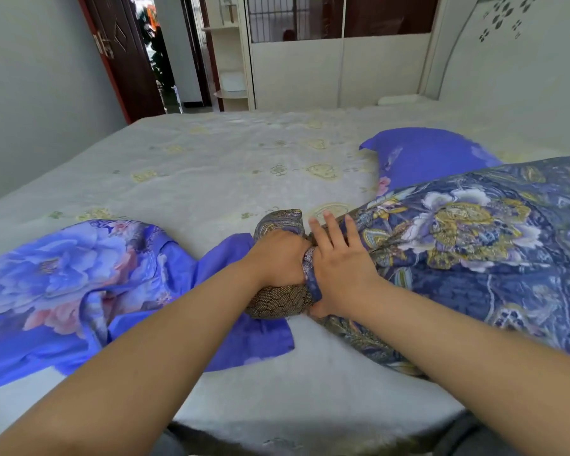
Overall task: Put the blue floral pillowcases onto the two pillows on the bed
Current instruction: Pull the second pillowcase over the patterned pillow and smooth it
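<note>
A pillow in a dark blue and gold floral cover [468, 232] lies at the right of the bed. Its brown patterned end [282, 301] sticks out at the middle. My left hand [277, 258] grips that bunched end from above. My right hand [339, 258] lies on the cover's edge beside it, fingers spread and thumb tucked under the fabric. An empty bright blue floral pillowcase [79, 284] is spread flat at the left, one corner under the pillow end. A second pillow in a bright blue case [431, 156] lies farther back at the right.
The white patterned bed sheet [211, 166] covers the mattress. A white headboard [507, 47] stands at the right, a wardrobe [336, 67] at the far side, and an open dark door [125, 54] at the back left. A small white pillow [399, 99] lies by the headboard.
</note>
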The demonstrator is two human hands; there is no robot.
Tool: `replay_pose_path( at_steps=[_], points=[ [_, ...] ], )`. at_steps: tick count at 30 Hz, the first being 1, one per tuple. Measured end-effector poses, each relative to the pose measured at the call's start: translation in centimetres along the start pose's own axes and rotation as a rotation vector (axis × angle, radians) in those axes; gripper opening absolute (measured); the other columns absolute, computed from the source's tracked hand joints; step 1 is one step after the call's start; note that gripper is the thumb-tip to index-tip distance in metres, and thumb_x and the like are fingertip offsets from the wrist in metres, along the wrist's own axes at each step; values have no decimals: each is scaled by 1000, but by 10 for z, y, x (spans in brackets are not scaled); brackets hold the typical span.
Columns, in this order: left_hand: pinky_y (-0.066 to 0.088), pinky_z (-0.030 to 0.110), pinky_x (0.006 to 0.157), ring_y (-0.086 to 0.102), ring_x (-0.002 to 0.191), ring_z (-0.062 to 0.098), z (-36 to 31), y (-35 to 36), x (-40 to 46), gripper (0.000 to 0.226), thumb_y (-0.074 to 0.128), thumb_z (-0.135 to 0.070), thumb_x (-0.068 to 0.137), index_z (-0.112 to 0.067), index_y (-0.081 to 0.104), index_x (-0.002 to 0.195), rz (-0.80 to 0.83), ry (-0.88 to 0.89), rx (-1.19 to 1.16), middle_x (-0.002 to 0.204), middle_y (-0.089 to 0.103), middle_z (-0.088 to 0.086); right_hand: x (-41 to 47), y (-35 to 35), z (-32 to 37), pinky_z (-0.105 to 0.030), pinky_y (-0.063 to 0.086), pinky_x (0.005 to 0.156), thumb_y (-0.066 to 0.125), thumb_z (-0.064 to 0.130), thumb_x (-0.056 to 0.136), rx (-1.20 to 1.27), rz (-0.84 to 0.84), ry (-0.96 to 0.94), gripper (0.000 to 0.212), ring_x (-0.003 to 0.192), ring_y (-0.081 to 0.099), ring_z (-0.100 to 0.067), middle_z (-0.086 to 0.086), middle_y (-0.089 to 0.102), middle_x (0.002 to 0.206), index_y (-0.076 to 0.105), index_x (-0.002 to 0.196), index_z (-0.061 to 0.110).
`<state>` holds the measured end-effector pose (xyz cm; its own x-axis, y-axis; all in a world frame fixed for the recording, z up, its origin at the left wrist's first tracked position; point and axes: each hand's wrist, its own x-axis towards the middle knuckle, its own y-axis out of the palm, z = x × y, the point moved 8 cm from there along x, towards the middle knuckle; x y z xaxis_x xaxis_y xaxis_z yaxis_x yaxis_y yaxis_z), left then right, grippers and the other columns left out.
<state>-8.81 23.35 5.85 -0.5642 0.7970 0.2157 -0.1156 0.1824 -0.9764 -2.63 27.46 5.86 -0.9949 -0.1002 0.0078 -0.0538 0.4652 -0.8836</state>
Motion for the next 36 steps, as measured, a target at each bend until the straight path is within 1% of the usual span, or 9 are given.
replay_pose_path(
  at_steps=[5,8,14,16,20,24,26,31,36],
  points=[
    [41,30,63,60,78,25,4,2,-1,42,71,-51,68,-13,60,82,43,-93,-44,83,66,5,8,-4,-8,-42,12,115,65,52,69,186,-53,12,79,115,50,-28,-11,53,117,35,126,6],
    [35,28,61,60,75,26,0,-3,-9,36,68,-52,66,-22,49,72,38,-97,-118,79,65,4,10,-6,-11,-34,39,87,64,49,70,263,-70,1,70,101,58,-25,-6,59,109,40,123,10],
    [44,31,87,56,92,16,2,-22,-37,40,62,-49,69,-19,64,96,-26,-97,-301,99,64,1,12,-5,-13,-29,42,65,57,50,79,325,-15,-60,43,92,63,-28,-4,64,101,53,108,18],
    [38,21,96,52,103,9,21,-48,-56,28,67,-28,80,-19,66,107,-217,-163,-540,112,61,-2,11,-12,-21,-29,43,64,57,43,80,335,-28,-33,34,89,62,-29,-6,64,98,55,103,19],
    [40,22,82,58,99,16,125,-87,-141,14,55,-16,84,-20,68,87,-752,-614,-567,98,65,-4,15,-49,-46,-27,36,57,56,41,83,350,-113,60,30,77,54,-27,-7,63,95,56,104,19],
    [40,40,93,46,119,37,205,-47,-225,35,55,-30,85,-18,60,117,-391,-1165,-205,127,53,14,27,-115,-29,-29,36,58,57,46,83,389,-288,25,36,83,58,-32,-9,62,94,55,107,20],
    [33,43,101,36,127,37,218,-22,-256,57,59,-41,84,-12,46,131,-179,-1278,-161,137,40,18,37,-141,-4,-30,38,60,59,42,80,398,-350,-15,38,83,59,-32,-10,62,94,54,109,18],
    [43,27,67,61,81,25,226,-2,-291,34,60,-41,86,-7,63,91,-75,-1304,-415,92,66,15,76,-168,72,-29,38,59,61,36,79,513,-387,-17,48,76,55,-29,-9,60,92,49,119,11],
    [36,19,40,49,38,15,233,-24,-308,25,50,-14,90,-11,55,67,-613,-1365,-1191,50,56,8,108,-136,126,-30,39,57,61,36,81,550,-292,94,74,87,61,-29,-11,62,102,29,139,2]
  ],
)
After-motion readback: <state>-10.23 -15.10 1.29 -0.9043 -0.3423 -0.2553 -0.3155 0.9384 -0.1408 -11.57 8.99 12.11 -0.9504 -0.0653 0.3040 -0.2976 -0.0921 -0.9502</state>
